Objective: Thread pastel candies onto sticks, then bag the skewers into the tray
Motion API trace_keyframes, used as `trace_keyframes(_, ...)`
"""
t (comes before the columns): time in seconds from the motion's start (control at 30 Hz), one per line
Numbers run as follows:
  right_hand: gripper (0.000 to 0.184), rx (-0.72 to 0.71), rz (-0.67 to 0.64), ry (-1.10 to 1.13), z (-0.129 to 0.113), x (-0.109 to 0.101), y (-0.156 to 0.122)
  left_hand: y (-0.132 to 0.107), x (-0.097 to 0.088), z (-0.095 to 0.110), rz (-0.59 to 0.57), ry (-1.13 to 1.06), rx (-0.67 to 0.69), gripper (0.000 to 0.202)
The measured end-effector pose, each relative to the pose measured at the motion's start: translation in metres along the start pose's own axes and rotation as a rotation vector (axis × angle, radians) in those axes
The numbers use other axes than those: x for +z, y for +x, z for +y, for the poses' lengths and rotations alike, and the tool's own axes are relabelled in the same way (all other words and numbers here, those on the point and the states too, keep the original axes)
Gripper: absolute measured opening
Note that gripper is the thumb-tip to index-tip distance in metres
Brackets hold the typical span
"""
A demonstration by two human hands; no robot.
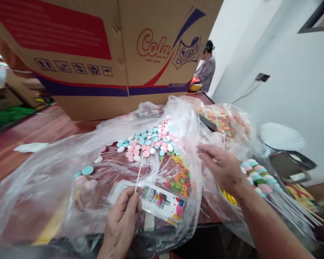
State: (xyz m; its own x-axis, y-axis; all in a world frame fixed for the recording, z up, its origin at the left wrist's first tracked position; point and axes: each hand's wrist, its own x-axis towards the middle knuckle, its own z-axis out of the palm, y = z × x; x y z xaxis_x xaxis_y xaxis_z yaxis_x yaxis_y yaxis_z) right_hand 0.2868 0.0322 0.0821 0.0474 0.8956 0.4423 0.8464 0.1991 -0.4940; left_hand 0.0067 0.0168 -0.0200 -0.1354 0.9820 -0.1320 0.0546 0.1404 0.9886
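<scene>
My left hand [124, 214] pinches a thin white stick [139, 175] that points up and away. Its far end meets a pink round candy [146, 153]; whether the candy is threaded on it, I cannot tell. My right hand [224, 169] is at the right, over the clear plastic bag [187, 118], fingers stretched loosely leftward with nothing visible in them. Pink, white and blue candies [143, 141] lie heaped on the plastic ahead. Colourful ring candies [179, 180] sit between my hands. Printed clear packets [162, 203] lie beside my left hand.
A large cardboard box [124, 57] stands at the back. Finished candy skewers [261, 176] with white sticks lie at the right, near a bag of orange candies [226, 120] and a dark object [207, 123]. Another person [207, 68] stands behind the box.
</scene>
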Motion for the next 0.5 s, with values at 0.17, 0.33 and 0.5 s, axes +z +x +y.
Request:
trace_keyframes(0.17, 0.027, -0.063, -0.368, -0.073, -0.051, 0.075, 0.041, -0.005, -0.001, -0.001, -0.076, -0.105, -0.088, 0.048)
trace_keyframes(0.33, 0.031, -0.085, -0.501, -0.282, -0.061, 0.132, 0.071, -0.009, 0.0, 0.001, -0.07, -0.095, -0.069, 0.039)
trace_keyframes(0.5, 0.033, -0.106, -0.524, -0.339, -0.057, 0.157, 0.073, -0.009, -0.002, -0.002, -0.117, -0.049, -0.027, 0.037)
